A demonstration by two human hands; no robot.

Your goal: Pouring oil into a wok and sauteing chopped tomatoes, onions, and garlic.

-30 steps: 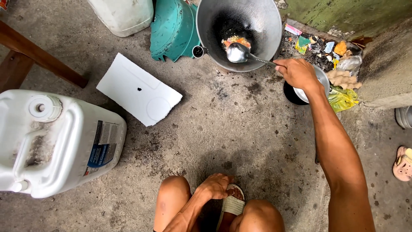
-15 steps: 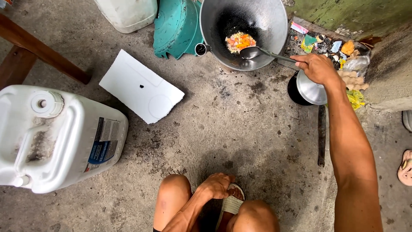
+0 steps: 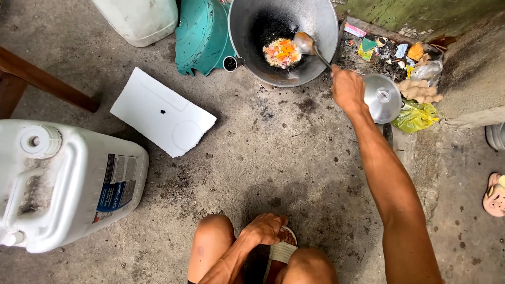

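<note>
My right hand is closed around the ladle just outside the wok rim; its bowl sits in the wok beside the chopped food. A shiny lid lies right of the wok. Below the wok, bare concrete floor leaves open room. My left hand rests loosely curled on my sandal.

we see both arms bare to the top — no sleeves, no watch, no rings on the right hand or the left hand. knees bare too; just beside the left hand, a pale strapped sandal on one foot.
</note>
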